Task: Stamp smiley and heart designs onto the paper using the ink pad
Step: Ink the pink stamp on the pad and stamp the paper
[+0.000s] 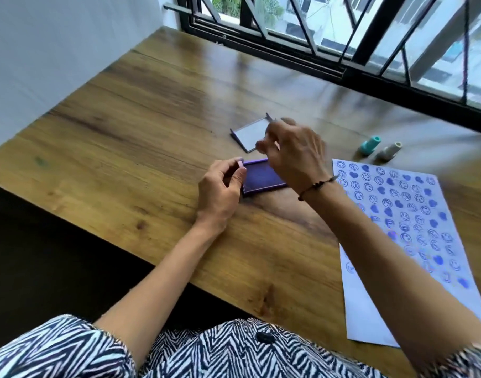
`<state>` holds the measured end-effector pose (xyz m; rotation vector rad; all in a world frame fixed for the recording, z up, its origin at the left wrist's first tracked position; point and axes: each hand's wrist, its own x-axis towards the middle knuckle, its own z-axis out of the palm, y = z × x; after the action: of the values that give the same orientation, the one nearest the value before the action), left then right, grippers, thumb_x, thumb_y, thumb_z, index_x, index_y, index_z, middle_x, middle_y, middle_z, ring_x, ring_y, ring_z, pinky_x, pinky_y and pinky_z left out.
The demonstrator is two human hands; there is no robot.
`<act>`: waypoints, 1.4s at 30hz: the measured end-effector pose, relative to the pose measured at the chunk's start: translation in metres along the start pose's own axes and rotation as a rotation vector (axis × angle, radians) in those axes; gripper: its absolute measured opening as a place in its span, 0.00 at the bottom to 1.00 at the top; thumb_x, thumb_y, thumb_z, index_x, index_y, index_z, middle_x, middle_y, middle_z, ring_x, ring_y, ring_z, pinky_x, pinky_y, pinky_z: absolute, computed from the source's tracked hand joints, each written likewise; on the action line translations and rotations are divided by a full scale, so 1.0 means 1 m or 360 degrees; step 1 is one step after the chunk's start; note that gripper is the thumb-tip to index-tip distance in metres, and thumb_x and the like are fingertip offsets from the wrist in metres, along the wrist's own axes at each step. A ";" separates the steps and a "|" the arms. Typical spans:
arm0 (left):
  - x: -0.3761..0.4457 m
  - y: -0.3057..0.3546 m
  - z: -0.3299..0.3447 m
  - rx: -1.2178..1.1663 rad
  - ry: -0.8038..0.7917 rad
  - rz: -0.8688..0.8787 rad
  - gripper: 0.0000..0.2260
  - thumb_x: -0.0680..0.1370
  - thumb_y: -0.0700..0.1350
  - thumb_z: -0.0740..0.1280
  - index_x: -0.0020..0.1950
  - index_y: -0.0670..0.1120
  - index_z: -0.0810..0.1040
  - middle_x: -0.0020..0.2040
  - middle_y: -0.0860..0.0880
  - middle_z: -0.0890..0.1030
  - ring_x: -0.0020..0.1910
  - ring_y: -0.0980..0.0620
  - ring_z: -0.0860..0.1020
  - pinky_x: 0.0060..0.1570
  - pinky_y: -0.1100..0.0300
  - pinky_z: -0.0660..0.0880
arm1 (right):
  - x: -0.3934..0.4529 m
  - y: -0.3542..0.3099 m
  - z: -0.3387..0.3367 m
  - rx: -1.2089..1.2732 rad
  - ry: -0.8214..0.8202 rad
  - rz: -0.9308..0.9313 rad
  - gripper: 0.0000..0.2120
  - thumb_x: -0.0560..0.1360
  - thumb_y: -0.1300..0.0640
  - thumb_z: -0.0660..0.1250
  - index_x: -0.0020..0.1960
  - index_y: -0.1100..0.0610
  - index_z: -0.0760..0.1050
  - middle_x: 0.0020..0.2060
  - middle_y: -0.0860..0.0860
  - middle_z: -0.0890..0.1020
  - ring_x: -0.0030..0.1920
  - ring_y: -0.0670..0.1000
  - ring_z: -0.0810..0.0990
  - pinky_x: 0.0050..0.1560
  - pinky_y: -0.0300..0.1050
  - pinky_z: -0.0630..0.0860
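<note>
The purple ink pad (262,177) lies open on the wooden table (141,110). My left hand (220,195) pinches the pad's near-left corner between thumb and forefinger. My right hand (294,154) hovers blurred above the pad's far side, its curled fingers over the right part of the grey lid (251,133), which lies flat behind the pad. Whether those fingers touch the lid is unclear. The white paper (397,222) to the right is covered with several blue smiley and heart prints. A teal stamp (369,145) and a white stamp (389,150) lie on the table beyond the paper.
A window with black bars (343,45) runs along the table's far edge. A white wall (43,45) stands at the left. The table's near edge (152,257) drops to a dark floor, and my zebra-patterned clothing (206,350) fills the bottom.
</note>
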<state>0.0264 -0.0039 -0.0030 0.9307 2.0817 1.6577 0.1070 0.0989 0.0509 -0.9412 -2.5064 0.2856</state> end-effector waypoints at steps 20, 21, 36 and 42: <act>-0.065 0.039 0.056 -0.0143 -0.0777 0.0460 0.12 0.74 0.45 0.63 0.55 0.43 0.76 0.49 0.42 0.80 0.46 0.50 0.79 0.49 0.59 0.75 | -0.147 0.080 -0.084 0.0868 0.0638 0.1163 0.07 0.76 0.56 0.63 0.41 0.54 0.76 0.31 0.46 0.80 0.22 0.42 0.70 0.27 0.40 0.69; -0.074 0.046 0.070 -0.0149 -0.0914 0.0517 0.12 0.74 0.44 0.64 0.56 0.43 0.76 0.49 0.41 0.80 0.46 0.49 0.79 0.48 0.59 0.75 | -0.163 0.086 -0.092 0.0852 0.0669 0.1222 0.06 0.76 0.57 0.63 0.41 0.53 0.75 0.33 0.49 0.81 0.23 0.43 0.71 0.26 0.41 0.71; -0.124 0.075 0.169 -0.0088 -0.1398 0.0645 0.10 0.76 0.40 0.62 0.55 0.39 0.76 0.52 0.40 0.80 0.48 0.48 0.77 0.50 0.63 0.69 | -0.233 0.128 -0.117 -0.0043 0.0372 0.1397 0.07 0.70 0.65 0.66 0.48 0.63 0.77 0.47 0.61 0.79 0.50 0.59 0.77 0.48 0.41 0.68; -0.123 0.072 0.169 -0.0059 -0.1417 0.0692 0.10 0.76 0.41 0.62 0.55 0.39 0.75 0.51 0.40 0.80 0.49 0.46 0.76 0.50 0.61 0.69 | -0.229 0.131 -0.117 -0.0262 0.0158 0.1292 0.06 0.72 0.63 0.64 0.48 0.62 0.76 0.49 0.61 0.78 0.47 0.63 0.79 0.49 0.55 0.76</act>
<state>0.2414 0.0482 0.0017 1.7820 1.2880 1.0887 0.3906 0.0486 0.0332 -1.9568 -1.9587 0.2637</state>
